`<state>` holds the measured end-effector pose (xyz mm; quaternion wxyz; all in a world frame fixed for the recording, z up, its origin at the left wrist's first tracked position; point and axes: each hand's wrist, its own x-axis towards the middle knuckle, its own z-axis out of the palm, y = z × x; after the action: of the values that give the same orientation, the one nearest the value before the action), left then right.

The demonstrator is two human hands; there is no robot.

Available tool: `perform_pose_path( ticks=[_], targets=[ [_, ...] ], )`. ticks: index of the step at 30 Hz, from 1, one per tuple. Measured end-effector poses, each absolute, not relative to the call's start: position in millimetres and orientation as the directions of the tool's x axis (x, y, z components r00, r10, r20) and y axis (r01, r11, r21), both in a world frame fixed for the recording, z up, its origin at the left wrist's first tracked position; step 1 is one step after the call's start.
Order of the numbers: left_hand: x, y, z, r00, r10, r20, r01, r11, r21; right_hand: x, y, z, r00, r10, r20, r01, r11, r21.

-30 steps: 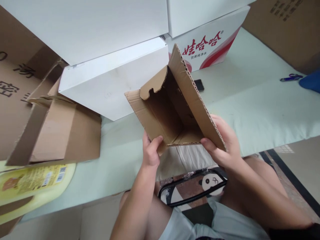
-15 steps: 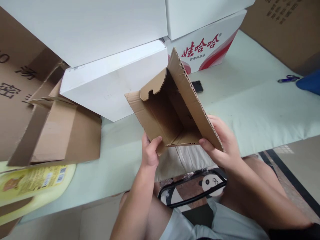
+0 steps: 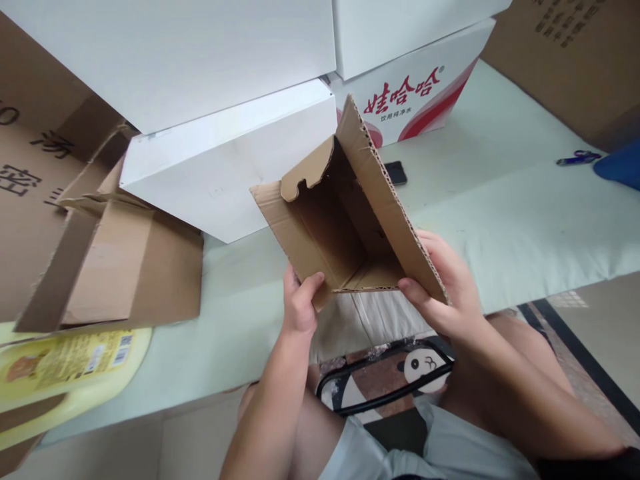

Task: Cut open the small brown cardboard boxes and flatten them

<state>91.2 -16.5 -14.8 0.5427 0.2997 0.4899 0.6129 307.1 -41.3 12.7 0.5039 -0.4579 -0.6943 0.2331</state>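
Observation:
Between my hands, tilted above the table's near edge, is a small brown cardboard box (image 3: 345, 233) with its open side toward me. Its flaps stand outward, and one at the far end has a notched, curved edge. My left hand (image 3: 301, 300) is closed on the lower left flap, thumb on the inner face. My right hand (image 3: 445, 280) grips the lower right corner, with the thumb at the rim and the other fingers behind the right flap. The inside looks dark, and nothing shows in it.
White boxes (image 3: 225, 160) are stacked at the back, beside a red-lettered carton (image 3: 405, 100). A phone (image 3: 398, 173) lies behind the held box. Left are an open brown carton (image 3: 165, 273) and a yellow bottle (image 3: 115, 373); scissors (image 3: 579, 159) lie right on the green-covered table (image 3: 530, 227).

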Motion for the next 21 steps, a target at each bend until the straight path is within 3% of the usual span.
perform_pose_path(
  ticks=[21],
  targets=[
    [90.4,-15.7,-15.7,-0.239,0.957,-0.162,-0.368,0.065,0.927,307.1,-40.1,10.2,-0.072,0.860,0.505,0.396,0.489,-0.777]
  ],
)
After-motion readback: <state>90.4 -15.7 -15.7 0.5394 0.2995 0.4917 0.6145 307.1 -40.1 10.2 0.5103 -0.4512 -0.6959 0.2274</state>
